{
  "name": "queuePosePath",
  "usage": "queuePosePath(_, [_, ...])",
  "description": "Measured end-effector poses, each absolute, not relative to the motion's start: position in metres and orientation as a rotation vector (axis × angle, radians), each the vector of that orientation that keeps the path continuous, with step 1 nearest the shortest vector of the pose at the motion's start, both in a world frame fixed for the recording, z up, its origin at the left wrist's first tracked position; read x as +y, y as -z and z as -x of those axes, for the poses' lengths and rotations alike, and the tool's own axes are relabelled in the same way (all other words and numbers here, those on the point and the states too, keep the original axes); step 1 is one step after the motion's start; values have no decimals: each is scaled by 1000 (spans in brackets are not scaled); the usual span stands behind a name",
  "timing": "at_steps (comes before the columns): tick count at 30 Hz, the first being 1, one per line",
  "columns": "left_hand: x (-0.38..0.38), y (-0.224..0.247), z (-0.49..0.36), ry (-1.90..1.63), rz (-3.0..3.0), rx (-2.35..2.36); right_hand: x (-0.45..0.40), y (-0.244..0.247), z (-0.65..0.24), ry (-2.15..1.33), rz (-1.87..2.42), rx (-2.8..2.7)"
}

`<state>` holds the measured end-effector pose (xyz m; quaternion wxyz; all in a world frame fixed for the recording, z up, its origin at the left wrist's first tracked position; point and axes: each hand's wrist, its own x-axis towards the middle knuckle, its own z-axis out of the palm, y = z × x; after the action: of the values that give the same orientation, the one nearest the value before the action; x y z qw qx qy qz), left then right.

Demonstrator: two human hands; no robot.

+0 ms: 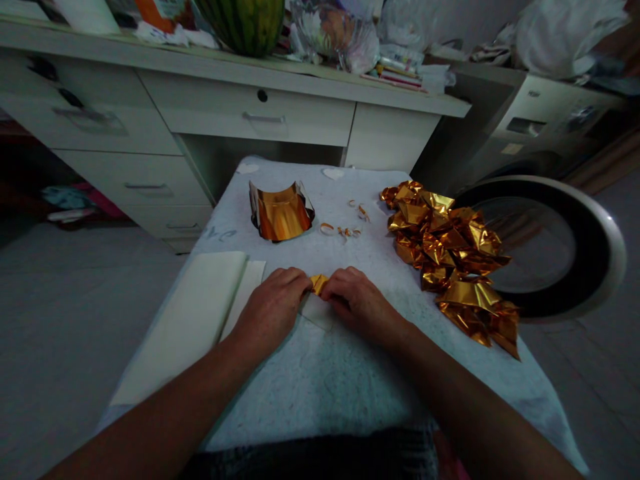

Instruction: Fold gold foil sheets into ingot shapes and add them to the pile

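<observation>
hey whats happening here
A person's left hand and right hand grip a small gold piece from either side, over a cloth-covered table. Shaped gold foil pieces are heaped to the right, curved gold sheets sit beyond the hands, and whitish sheets lie to the left.

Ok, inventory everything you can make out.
Table: one, pale blue cover, centre
Desk: one, white, beyond the table
Foil piece: one, gold, mid-picture
Pale slip: one, white, just below it
Paper: count unclear, cream, table's left
Curved foil: count unclear, gold, table's far side
Curled scraps: several, gold, right of the curved foil
Foil heap: one, gold, table's right
Watermelon: one, green, on the desk
Bowl: one, clear, right of watermelon
Desk clutter: uncounted, mixed colours, near bowl
Washing machine: one, grey, right
Plastic bag: one, white, atop that machine
Left hand: one, bare, foil piece's left
Right hand: one, bare, foil piece's right
</observation>
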<state>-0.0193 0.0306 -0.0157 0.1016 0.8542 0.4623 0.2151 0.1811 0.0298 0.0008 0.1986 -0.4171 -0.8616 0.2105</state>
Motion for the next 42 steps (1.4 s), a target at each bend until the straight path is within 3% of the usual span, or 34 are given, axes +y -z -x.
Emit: queuePosePath(42, [20, 0, 30, -485, -2478, 1126, 24, -10, -193, -728, 1080, -2568])
